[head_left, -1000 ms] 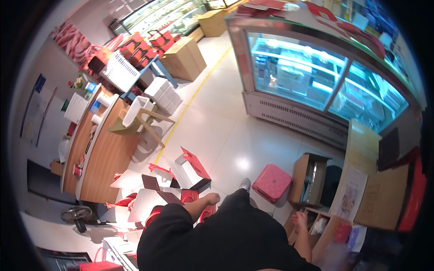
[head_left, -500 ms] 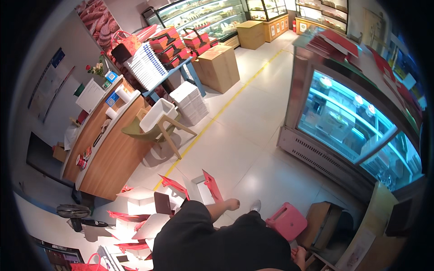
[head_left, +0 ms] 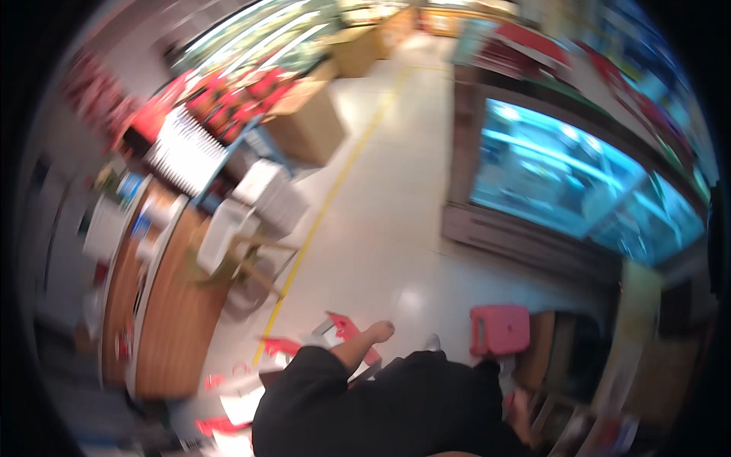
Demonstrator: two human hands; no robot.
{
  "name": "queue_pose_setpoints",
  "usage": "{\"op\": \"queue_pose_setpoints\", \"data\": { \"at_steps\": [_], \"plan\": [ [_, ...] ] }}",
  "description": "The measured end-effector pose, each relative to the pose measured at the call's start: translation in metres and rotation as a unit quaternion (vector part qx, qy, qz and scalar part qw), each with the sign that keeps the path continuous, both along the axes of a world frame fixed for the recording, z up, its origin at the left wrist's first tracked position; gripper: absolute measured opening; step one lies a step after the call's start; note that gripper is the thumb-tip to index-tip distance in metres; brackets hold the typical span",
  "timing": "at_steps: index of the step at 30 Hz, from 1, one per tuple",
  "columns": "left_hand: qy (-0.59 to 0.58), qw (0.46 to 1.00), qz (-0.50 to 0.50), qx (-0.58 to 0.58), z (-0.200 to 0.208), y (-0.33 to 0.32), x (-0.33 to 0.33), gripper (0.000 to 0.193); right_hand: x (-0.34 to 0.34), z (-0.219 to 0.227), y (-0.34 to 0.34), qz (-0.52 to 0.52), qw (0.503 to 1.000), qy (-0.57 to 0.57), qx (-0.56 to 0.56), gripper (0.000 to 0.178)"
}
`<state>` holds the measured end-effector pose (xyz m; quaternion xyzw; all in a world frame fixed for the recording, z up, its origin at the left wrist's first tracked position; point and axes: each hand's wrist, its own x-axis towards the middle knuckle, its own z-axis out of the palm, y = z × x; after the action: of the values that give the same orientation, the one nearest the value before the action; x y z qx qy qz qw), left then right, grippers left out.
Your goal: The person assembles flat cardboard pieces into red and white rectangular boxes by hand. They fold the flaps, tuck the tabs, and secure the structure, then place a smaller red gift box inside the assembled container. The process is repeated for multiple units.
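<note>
Shop interior, glass-fronted display case (head_left: 259, 38) at the back, lit glass cabinet (head_left: 548, 167), curved wooden counter (head_left: 179, 320)

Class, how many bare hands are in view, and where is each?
2: the left hand at lower centre, near a red-and-white box; the right hand, blurred, at lower right, below the pink stool in the picture.

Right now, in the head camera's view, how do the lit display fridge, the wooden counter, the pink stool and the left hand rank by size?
Largest to smallest, as they look:
1. Display fridge
2. Wooden counter
3. Pink stool
4. Left hand
</note>
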<state>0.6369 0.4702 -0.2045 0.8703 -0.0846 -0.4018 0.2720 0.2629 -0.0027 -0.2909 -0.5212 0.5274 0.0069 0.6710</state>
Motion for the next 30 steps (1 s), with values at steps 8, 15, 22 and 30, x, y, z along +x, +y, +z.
{"op": "queue_pose_setpoints", "data": {
  "at_steps": [8, 15, 22, 30],
  "plan": [
    [0.082, 0.995, 0.037, -0.036, -0.017, -0.022, 0.002, 0.039, 0.095, 0.085, -0.003, -0.015, 0.998, 0.057, -0.030, 0.016],
    [-0.033, 0.988, 0.046, -0.145, 0.033, -0.112, 0.049, 0.031, 0.215, 0.175, -0.033, 0.035, 0.996, -0.060, -0.063, 0.023],
    [-0.144, 0.946, 0.051, -0.287, 0.186, -0.218, 0.143, 0.026, 0.316, 0.277, -0.092, 0.074, 0.964, -0.246, -0.070, 0.024],
    [-0.393, 0.767, 0.093, -0.498, 0.421, -0.273, 0.330, 0.033, 0.478, 0.518, -0.156, 0.170, 0.866, -0.421, -0.208, 0.032]
  ]
}}
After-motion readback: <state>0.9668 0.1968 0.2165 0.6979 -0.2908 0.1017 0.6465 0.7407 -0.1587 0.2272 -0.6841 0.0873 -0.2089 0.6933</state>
